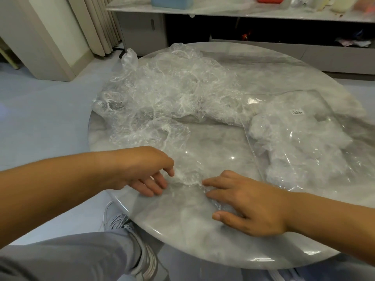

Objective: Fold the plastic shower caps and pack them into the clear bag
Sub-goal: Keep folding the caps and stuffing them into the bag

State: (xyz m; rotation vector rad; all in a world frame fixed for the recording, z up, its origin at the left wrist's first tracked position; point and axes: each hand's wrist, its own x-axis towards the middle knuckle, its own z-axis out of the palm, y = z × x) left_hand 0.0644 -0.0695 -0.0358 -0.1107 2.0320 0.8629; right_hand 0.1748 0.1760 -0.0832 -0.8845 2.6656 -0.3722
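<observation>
A clear shower cap (185, 176) lies crumpled on the round marble table (182, 230) near its front edge. My left hand (146, 171) hovers at the cap's left side with relaxed fingers touching its edge. On the right part of the cap my right hand (249, 203) presses flat with straight, spread fingers. A loose pile of several more clear caps (166, 94) covers the table's far left. The clear bag (304, 138), with a small barcode label and folded caps inside, lies on the right.
Behind the table stands a low marble-topped cabinet (223, 11) with a blue box, a red container and bottles. A curtain hangs at the back left. My crossed leg and grey shoe (129, 236) sit under the table's front edge.
</observation>
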